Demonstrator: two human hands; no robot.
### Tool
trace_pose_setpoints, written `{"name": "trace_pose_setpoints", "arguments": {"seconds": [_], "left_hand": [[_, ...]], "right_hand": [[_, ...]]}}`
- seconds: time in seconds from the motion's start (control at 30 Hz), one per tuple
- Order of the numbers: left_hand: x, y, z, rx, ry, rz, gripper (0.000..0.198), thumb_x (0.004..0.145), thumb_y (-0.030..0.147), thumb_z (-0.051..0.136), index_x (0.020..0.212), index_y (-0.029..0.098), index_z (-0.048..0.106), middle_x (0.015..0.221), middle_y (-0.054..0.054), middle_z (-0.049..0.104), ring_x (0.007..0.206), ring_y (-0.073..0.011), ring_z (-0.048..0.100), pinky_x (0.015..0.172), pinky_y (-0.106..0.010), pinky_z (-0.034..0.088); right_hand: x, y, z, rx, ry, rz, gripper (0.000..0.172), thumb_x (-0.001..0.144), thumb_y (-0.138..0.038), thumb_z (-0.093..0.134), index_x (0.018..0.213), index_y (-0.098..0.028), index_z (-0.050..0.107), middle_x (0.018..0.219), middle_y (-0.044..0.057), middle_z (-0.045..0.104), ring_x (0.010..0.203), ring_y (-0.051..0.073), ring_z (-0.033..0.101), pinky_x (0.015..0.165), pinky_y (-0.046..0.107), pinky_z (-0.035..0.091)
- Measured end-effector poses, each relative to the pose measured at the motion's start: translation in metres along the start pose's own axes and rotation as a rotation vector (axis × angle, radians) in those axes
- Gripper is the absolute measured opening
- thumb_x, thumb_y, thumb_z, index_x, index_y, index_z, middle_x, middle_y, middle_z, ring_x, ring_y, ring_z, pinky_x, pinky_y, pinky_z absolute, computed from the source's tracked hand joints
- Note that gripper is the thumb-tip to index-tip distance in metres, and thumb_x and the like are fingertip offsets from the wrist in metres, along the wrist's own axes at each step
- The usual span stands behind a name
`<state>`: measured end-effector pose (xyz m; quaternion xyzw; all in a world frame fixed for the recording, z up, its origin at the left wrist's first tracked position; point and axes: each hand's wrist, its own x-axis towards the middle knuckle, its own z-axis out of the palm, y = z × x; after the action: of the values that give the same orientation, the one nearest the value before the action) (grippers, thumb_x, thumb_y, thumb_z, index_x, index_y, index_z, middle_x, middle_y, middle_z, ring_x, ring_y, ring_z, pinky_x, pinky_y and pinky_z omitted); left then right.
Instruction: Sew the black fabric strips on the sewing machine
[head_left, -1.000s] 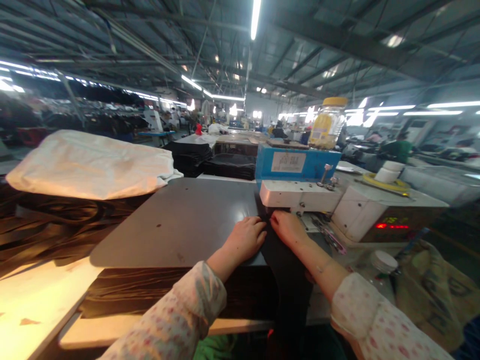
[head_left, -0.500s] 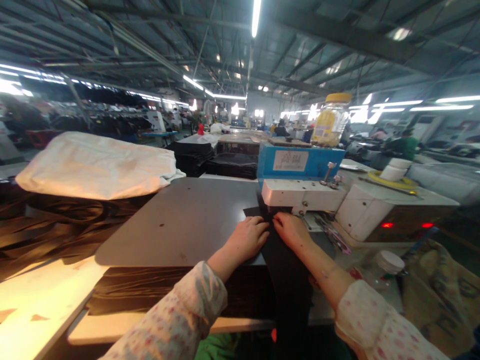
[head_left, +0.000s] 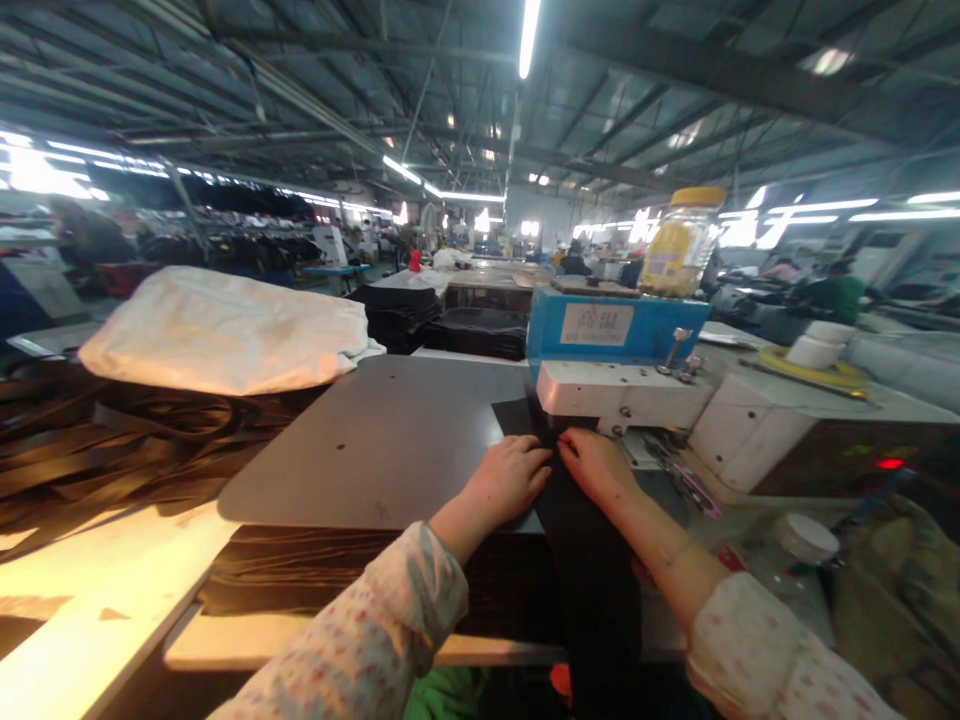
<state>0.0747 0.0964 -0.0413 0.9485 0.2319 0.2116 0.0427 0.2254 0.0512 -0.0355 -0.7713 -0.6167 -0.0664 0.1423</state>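
the black fabric strip (head_left: 592, 540) lies under the front of the sewing machine head (head_left: 622, 392) and runs from it toward you, over the table edge and down out of view.

your left hand (head_left: 510, 480) rests palm down just left of the machine head, fingers spread and released, pressing the strip's left edge against the grey table top (head_left: 390, 440). your right hand (head_left: 596, 465) lies on the strip directly in front of the machine head, fingertips pointing at the needle area. i cannot tell whether it pinches a fold or only presses flat.

progress, as a judgement: only a short dark end shows on the far left side of the machine head, while the long run sits on your side of it, so most of the length appears not yet passed through.

hard to make out: the needle and presser foot are hidden beneath the machine head and your fingertips. no stitching line can be read on the dark cloth. the strip's lower end is cut off at the bottom of the frame.

behind the machine head stands a blue box (head_left: 615, 325) with a yellow-lidded jar (head_left: 682, 240) on it. far left of the machine head lies a white bundle (head_left: 225, 330) over a pile of dark straps (head_left: 135, 440).
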Motion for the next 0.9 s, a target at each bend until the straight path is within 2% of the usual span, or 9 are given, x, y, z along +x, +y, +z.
{"name": "trace_pose_setpoints", "arguments": {"seconds": [0.6, 0.9], "left_hand": [[0.0013, -0.0025, 0.003, -0.004, 0.014, 0.025, 0.03, 0.086, 0.028, 0.039, 0.109, 0.018, 0.056, 0.111, -0.007, 0.054, 0.099, -0.0185, 0.049, 0.089, -0.031, 0.039], [0.0011, -0.0021, 0.0013, -0.013, 0.007, 0.025, 0.03, 0.086, 0.027, 0.039, 0.108, 0.018, 0.056, 0.112, -0.007, 0.054, 0.099, -0.0194, 0.049, 0.089, -0.032, 0.039]], "right_hand": [[0.0003, -0.0015, 0.0002, -0.045, 0.01, -0.015, 0.02, 0.084, -0.025, 0.04, 0.085, -0.019, 0.059, 0.084, 0.004, 0.066, 0.075, 0.015, 0.06, 0.062, 0.024, 0.036], [0.0, -0.0027, -0.0013, -0.029, -0.021, 0.007, 0.022, 0.085, -0.026, 0.039, 0.086, -0.019, 0.059, 0.085, 0.005, 0.066, 0.079, 0.014, 0.059, 0.066, 0.023, 0.037]]}}
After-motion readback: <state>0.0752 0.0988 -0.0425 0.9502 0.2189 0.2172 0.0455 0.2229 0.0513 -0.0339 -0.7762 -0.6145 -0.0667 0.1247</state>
